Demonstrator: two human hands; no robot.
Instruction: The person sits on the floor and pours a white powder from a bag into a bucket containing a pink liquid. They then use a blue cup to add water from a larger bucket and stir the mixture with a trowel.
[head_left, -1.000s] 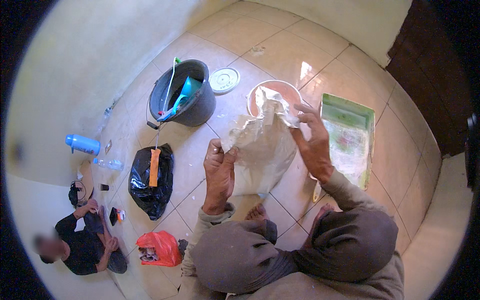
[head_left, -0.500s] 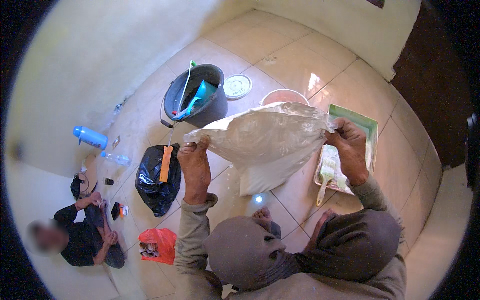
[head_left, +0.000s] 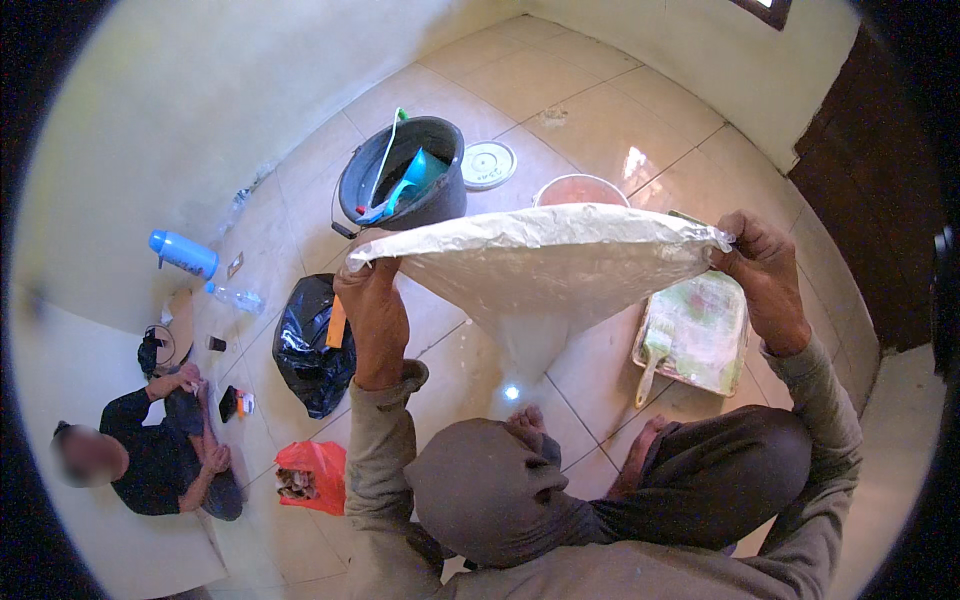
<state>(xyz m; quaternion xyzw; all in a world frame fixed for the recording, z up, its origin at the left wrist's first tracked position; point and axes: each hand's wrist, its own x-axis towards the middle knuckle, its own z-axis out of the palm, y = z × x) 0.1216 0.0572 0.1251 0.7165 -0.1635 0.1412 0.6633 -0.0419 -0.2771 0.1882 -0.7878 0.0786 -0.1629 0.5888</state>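
Around the dark bucket (head_left: 445,200), we see a floor (head_left: 560,90) of pale tiles. A person (head_left: 150,455) in dark clothes sits well to the bucket's left and nearer our side. The white plastic (head_left: 540,265), a bag or sheet, we cannot tell which, is spread wide to the bucket's right and nearer us, tapering downward. The bucket itself holds a blue scoop (head_left: 425,175). Nearer us than the bucket lies a black plastic bag (head_left: 305,350), and farther to its right a green and white paint tray (head_left: 705,320). We find a tub (head_left: 582,177) right of the bucket, a red bag (head_left: 325,470) below and left of it, and a blue flask (head_left: 184,254) to its left. Our left hand (head_left: 372,315), just on our side of the bucket, pinches the plastic's left corner; our right hand (head_left: 768,270), well to the bucket's right, pinches the other corner. We see a round lid (head_left: 488,165) just right of the bucket, and a brush (head_left: 652,365) on the tray
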